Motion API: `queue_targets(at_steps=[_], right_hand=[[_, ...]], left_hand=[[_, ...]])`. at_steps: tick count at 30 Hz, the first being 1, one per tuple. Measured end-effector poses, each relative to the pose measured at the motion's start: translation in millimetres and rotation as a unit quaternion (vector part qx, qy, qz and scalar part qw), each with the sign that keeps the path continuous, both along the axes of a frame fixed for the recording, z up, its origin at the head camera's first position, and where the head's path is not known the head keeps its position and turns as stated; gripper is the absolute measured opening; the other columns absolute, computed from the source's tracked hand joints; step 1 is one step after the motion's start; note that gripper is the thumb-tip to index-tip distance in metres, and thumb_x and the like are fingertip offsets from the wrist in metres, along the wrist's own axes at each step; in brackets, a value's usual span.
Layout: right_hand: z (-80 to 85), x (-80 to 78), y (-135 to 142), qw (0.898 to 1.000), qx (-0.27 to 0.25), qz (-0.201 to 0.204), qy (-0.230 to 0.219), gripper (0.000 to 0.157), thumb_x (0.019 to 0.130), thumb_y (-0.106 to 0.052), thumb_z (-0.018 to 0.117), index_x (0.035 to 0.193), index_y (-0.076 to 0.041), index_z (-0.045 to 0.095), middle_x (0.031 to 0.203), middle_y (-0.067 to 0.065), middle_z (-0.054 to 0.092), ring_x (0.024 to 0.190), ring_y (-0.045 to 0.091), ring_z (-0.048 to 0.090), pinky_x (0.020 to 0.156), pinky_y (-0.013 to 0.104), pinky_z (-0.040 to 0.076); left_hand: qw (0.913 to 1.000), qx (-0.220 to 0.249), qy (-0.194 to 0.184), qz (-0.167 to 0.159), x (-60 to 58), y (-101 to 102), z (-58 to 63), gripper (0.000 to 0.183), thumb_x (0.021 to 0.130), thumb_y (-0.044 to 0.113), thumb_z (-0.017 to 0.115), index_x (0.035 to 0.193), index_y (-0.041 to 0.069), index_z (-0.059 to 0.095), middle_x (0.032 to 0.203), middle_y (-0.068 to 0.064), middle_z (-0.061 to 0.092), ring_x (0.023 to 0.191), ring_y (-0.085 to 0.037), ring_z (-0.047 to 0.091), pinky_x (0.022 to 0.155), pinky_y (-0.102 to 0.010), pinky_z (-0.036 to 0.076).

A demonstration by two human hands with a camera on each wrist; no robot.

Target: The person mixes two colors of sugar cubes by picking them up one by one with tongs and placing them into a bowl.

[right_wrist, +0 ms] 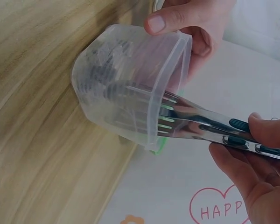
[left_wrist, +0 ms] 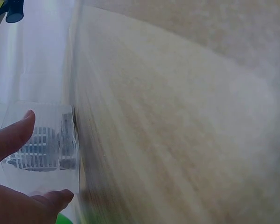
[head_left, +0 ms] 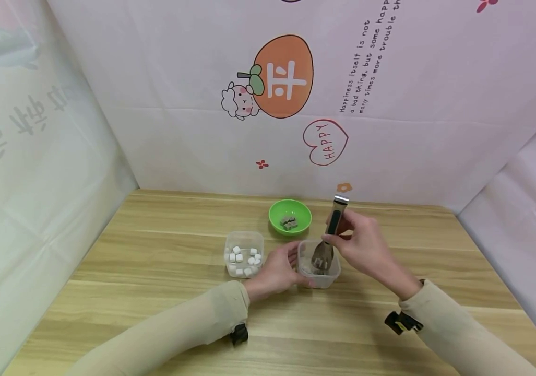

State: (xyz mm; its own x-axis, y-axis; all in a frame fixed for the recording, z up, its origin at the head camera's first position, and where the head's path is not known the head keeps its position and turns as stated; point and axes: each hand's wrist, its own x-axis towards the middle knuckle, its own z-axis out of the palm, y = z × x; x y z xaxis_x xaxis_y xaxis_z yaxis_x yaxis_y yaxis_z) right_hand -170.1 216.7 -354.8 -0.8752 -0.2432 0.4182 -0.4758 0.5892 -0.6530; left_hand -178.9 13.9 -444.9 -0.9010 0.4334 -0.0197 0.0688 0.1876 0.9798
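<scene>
Gripping tongs (head_left: 335,222) between thumb and fingers, a person's right hand (head_left: 364,243) holds their tips inside a clear tub (head_left: 325,282), just right of the head view's lower center. Clasping that tub from its left is the left hand (head_left: 274,271), its thumb and fingers at the walls. Dark shapes (right_wrist: 102,67) (blurred through plastic in the right wrist view) show near the tub's base. Farther left on the worktop (head_left: 169,250), white cubes (head_left: 239,257) fill part of a second tub (head_left: 244,237); above sits a green bowl (head_left: 274,222) of brownish cubes (head_left: 289,223).
</scene>
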Motion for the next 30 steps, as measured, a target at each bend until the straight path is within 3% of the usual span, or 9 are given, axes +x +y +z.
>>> queue_targets(at_steps=[11, 18, 30], right_hand=[[7.2, 2.2, 5, 1.000, -0.005, -0.015, -0.008, 0.026, 0.085, 0.004, 0.085, 0.102, -0.004, 0.068, 0.086, 0.005, 0.073, 0.080, 0.021, 0.073, 0.068, 0.026, 0.064], [-1.8, -0.4, 2, 1.000, -0.005, -0.017, -0.013, 0.026, 0.084, 0.004, 0.086, 0.099, -0.006, 0.067, 0.083, 0.005, 0.073, 0.077, 0.021, 0.073, 0.063, 0.027, 0.062], [-7.0, -7.9, -3, 0.998, -0.025, -0.058, 0.003, 0.021, 0.085, 0.004, 0.085, 0.098, 0.000, 0.070, 0.082, 0.008, 0.073, 0.073, 0.021, 0.071, 0.062, 0.023, 0.060]], left_hand=[[1.0000, -0.003, -0.001, -0.001, -1.1, -1, -0.6, 0.097, 0.071, -0.003, 0.096, 0.155, 0.001, 0.047, 0.153, -0.015, 0.055, 0.141, -0.030, 0.052, 0.118, -0.036, 0.044], [1.0000, -0.004, -0.003, 0.004, -1.3, -1, -1.2, 0.097, 0.070, -0.004, 0.096, 0.154, 0.002, 0.048, 0.154, -0.015, 0.054, 0.142, -0.030, 0.052, 0.118, -0.037, 0.043], [1.0000, -0.005, 0.006, -0.001, -1.0, -1, -0.8, 0.100, 0.069, -0.003, 0.096, 0.156, 0.000, 0.045, 0.155, -0.016, 0.053, 0.142, -0.031, 0.051, 0.118, -0.037, 0.043]])
